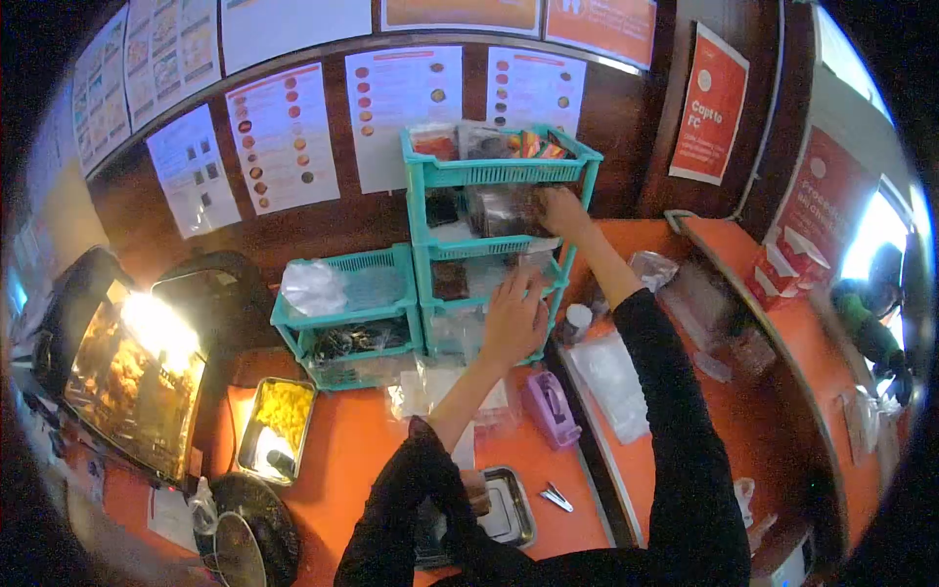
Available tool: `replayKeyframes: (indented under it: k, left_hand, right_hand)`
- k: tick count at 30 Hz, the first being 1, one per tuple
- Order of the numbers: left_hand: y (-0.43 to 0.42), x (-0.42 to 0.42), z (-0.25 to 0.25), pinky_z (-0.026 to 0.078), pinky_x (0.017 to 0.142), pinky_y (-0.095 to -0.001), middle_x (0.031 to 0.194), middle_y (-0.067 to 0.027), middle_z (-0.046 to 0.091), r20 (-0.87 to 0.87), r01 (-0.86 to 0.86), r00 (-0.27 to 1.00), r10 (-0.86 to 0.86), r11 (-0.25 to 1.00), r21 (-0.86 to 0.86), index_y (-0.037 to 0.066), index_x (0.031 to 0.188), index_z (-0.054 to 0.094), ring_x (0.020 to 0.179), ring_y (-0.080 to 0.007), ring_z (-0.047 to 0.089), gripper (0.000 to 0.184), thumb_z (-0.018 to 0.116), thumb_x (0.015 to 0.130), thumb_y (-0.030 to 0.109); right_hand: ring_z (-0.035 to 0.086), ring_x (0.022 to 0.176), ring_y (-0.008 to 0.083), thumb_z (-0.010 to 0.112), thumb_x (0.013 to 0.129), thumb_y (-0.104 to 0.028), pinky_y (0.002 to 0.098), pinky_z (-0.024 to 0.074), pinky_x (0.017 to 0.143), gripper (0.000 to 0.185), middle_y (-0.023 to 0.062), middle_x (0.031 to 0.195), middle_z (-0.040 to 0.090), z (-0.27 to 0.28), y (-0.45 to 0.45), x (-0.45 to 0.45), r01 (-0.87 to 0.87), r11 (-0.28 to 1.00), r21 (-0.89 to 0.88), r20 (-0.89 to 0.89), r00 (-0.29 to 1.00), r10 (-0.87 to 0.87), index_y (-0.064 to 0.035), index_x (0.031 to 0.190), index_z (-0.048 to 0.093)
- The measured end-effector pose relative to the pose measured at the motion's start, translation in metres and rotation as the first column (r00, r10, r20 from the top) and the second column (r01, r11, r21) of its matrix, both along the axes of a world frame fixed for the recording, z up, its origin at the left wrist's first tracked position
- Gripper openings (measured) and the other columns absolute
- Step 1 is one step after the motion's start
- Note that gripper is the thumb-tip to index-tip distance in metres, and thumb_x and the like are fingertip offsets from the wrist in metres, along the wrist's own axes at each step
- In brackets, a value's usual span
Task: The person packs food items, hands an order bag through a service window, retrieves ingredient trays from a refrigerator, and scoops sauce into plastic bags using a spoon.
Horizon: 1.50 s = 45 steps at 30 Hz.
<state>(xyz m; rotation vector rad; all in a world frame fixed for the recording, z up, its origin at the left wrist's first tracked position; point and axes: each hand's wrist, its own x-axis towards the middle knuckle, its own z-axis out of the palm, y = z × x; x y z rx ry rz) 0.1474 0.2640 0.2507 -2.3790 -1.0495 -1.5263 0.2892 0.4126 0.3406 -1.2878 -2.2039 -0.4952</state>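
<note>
Upper centre, your right hand (561,211) is at clear plastic packets (495,210) in the teal plastic rack (504,176), can't tell its grip, left hand (515,318) fingers apart; packets likely light, slippery, best edge-pinched.

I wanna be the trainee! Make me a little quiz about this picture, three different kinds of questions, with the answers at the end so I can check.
1. Pick one: what colour is the tape dispenser on the counter?
A) Green
B) Purple
C) White

2. True or false: at the tall teal rack, the person's right hand is higher up than the left hand.

3. Fill in the blank: the metal tray near the brightly lit case has ____ food in it.

Key: 1. B, purple. 2. True. 3. Yellow.
</note>
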Motion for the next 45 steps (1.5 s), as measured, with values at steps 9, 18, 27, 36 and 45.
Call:
replayKeyframes:
  k: [9,18,27,36,45]
  left_hand:
    - [0.057,0.012,0.028,0.030,0.093,-0.0480,0.117,-0.0170,0.044,-0.114,0.006,0.994,0.003,0.997,0.080,0.004,0.121,0.041,0.109,-0.0344,0.041,0.045,0.048,0.081,0.024]
    - [0.073,0.033,0.031,0.036,0.088,-0.0445,0.109,-0.0227,0.048,-0.130,-0.136,0.979,0.155,0.980,0.148,-0.002,0.104,0.052,0.104,-0.0359,0.044,0.037,0.047,0.082,0.028]
    - [0.104,0.046,0.064,0.043,0.078,-0.0450,0.109,-0.0216,0.053,-0.333,-0.239,0.939,0.092,0.868,-0.435,0.002,0.104,0.056,0.093,-0.0353,0.054,0.045,0.050,0.079,0.039]
    - [0.056,0.027,0.032,0.032,0.092,-0.0511,0.122,-0.0188,0.045,-0.065,-0.231,0.968,0.241,0.964,0.130,0.006,0.114,0.052,0.112,-0.0364,0.041,0.045,0.056,0.077,0.031]
    - [-0.139,-0.129,-0.078,0.044,0.057,-0.0323,0.074,-0.0115,0.059,0.449,0.202,0.891,0.067,0.826,-0.526,0.001,0.079,0.059,0.063,-0.0238,0.057,0.010,0.055,0.079,0.010]
  right_hand:
    - [0.053,0.099,0.0367,0.057,0.072,-0.028,0.0417,0.0423,0.085,0.043,0.0239,0.104,0.056,0.007,0.061,0.010,-0.073,0.958,-0.278,0.115,0.987,0.108,0.0004,0.104,0.055]
    - [0.053,0.098,0.0387,0.056,0.073,-0.026,0.0436,0.0421,0.085,0.043,0.0259,0.104,0.055,0.005,0.048,0.010,-0.041,0.998,0.040,0.181,0.983,0.034,0.0005,0.108,0.053]
    - [0.055,0.094,0.0413,0.055,0.073,-0.020,0.0463,0.0442,0.081,0.039,0.0277,0.101,0.055,0.002,0.043,0.008,-0.151,0.983,0.103,0.133,0.982,0.136,0.0004,0.106,0.054]
    - [0.054,0.086,0.0360,0.050,0.071,-0.005,0.0459,0.0426,0.076,0.032,0.0205,0.092,0.056,0.000,-0.037,0.000,-0.145,0.909,0.390,0.252,0.967,0.046,-0.0003,0.102,0.054]
    - [0.060,0.079,0.0310,0.050,0.079,-0.015,0.0383,0.0467,0.071,0.023,0.0175,0.094,0.059,-0.197,-0.262,-0.027,-0.341,0.368,-0.865,-0.127,0.858,0.497,-0.0018,0.097,0.056]
